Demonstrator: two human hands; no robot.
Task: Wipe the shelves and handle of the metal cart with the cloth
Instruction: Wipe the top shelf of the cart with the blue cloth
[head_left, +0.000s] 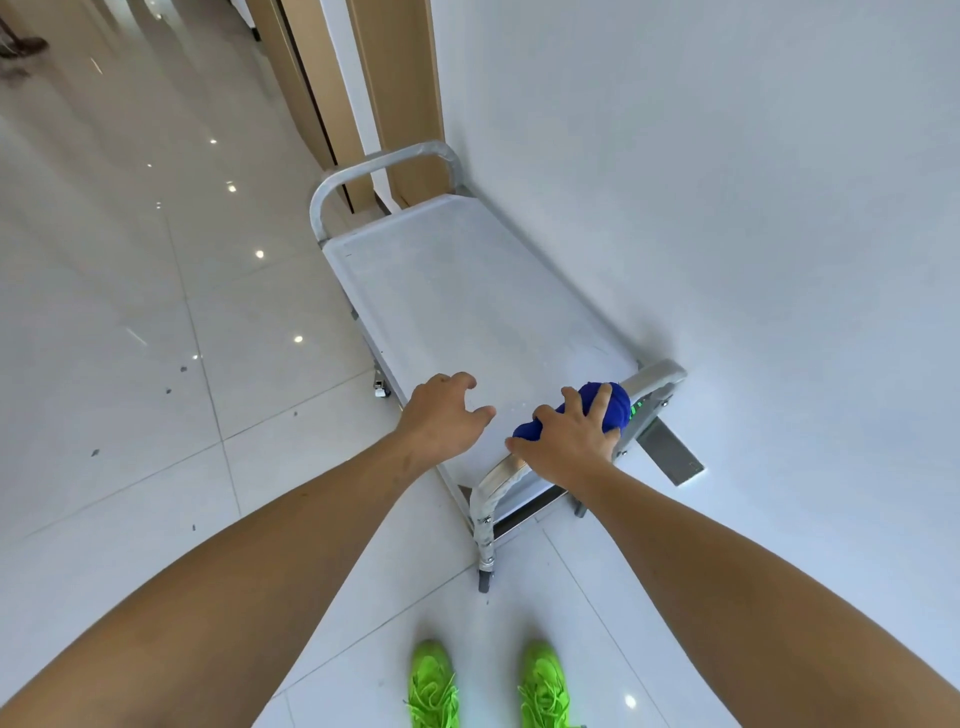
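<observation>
Nearest, the right hand (569, 441) presses a bunched blue cloth (602, 410) around the metal cart's near handle (501, 480), evidently to wipe it. The left hand (441, 415) hovers beside it, fingers loosely curled, holding nothing. Beyond, the top shelf (457, 291) runs to the far handle (384, 166).

Both arms extended forward and down, forearms bare. Left hand (441, 415) palm down, fingers loosely curled, holding nothing. Right hand (569, 441) palm down, fingers spread and bent over the blue cloth (610, 408), pressing it onto the near handle (652, 379).
</observation>
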